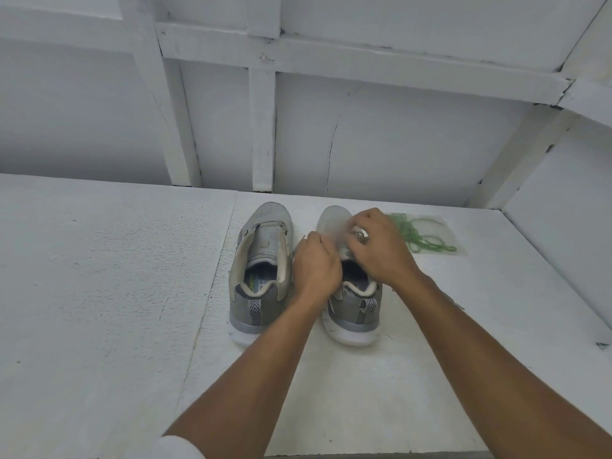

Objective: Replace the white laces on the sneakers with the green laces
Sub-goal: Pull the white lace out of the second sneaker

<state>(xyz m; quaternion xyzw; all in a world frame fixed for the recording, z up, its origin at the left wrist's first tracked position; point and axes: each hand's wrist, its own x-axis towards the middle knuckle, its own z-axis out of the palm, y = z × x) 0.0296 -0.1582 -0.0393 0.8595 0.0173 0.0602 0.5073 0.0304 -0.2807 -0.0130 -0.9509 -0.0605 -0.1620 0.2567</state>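
White table (99,293) holds 2 grey sneakers side by side, left sneaker (261,266) already unlaced w/ tongue up, both hands on right sneaker (354,303): left hand (316,270) and right hand (381,250) curled over its lacing, grip contents blurred, can't tell; green laces (422,235) piled just right of it.

- The bench (99,293) is a flat white surface with a rough, speckled finish, running up to a white panelled wall at its far edge and another on the right.
- A thin seam runs down the bench from the far edge toward the near edge, just left of the shoes.
- Two grey sneakers stand side by side on it, heels toward the viewer, toes toward the far wall.
- The left sneaker (260,276) shows no lace; its tongue lies bare.
- The right sneaker (354,306) is partly hidden.
- The green laces (420,235) lie in a loose tangle on a clear wrapper, right of the right sneaker's toe.
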